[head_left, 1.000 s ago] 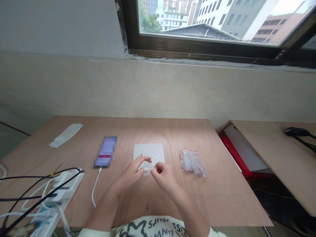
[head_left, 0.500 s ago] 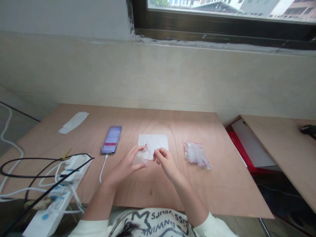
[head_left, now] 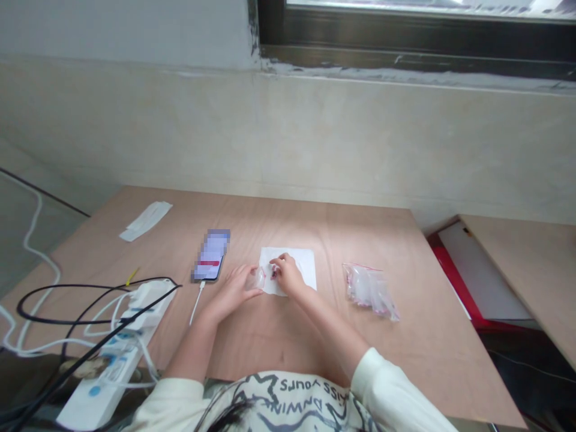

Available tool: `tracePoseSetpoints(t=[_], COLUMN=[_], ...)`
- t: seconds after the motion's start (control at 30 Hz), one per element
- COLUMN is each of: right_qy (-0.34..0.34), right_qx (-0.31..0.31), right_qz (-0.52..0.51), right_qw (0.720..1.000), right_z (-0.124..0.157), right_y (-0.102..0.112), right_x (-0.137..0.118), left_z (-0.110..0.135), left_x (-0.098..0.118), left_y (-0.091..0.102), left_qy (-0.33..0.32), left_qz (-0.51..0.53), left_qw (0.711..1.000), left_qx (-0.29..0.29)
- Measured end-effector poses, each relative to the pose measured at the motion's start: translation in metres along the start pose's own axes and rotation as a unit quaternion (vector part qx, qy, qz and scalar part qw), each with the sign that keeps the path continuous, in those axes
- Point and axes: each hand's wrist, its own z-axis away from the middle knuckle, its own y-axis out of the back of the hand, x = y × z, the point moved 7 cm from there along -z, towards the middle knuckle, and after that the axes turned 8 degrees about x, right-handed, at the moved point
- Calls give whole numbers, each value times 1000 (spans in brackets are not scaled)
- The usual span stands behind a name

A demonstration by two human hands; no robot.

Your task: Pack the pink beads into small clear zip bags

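Two hands observed from my remote post: the left hand point(head_left: 231, 294), partly closed, cradles a clear plastic sachet point(head_left: 258, 279) at the edge of a white paper sheet point(head_left: 306, 263); the right hand point(head_left: 287, 275) pinches a tiny pinkish item point(head_left: 274, 272). I advise a light, steady pinch.
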Motion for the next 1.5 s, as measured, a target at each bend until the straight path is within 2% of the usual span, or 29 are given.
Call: tracePoseSetpoints(t=[0.1, 0.23, 0.5, 0.63, 0.7, 0.8, 0.93, 1.03, 1.17, 1.33, 1.4, 1.5], right_qy=[20, 30, -32, -10, -19, -46, -37, -40, -61, -110, -112, -90], right_qx=[-30, -31, 21, 9, 30, 73, 36, 31, 62, 105, 101, 64], right_qz=[12, 21, -45, -117, -124, -90, -24, -9, -65, -163, -182, -199], right_qw=[999, 999, 998, 993, 992, 992, 998, 999, 994, 975, 972, 974], right_z=[-6, -10, -7, 4, 14, 32, 51, 55, 51, 44, 42, 36], right_y=[-4, -3, 7, 5, 7, 10, -4, -9, -2, 10, 11, 7], right_x=[1, 2, 8, -11, -15, -13, -11, -8, -4, 0, -6, -17], left_z=[-6, -10, -11, -9, -8, -5, 0, 4, 9, 12, 11, 8], left_x=[-1, -2, -4, 1, 1, -1, -3, -1, 3, 6, 8, 10], left_y=[0, -1, -12, -13, -10, -5, -3, -4, -5, -10, -13, -13], left_qy=[14, 22, 17, 15, 14, 6, 7, 9, 17, 25, 22, 18], left_qz=[-4, -9, -26, -8, 4, 14, 8, 4, 1, -2, 8, 34], left_qw=[1000, 1000, 1000, 1000, 1000, 1000, 1000, 1000, 1000, 999, 1000, 999], left_qx=[-14, -17, -7, 0, 7, 13, 6, 3, -7, -22, -21, -9])
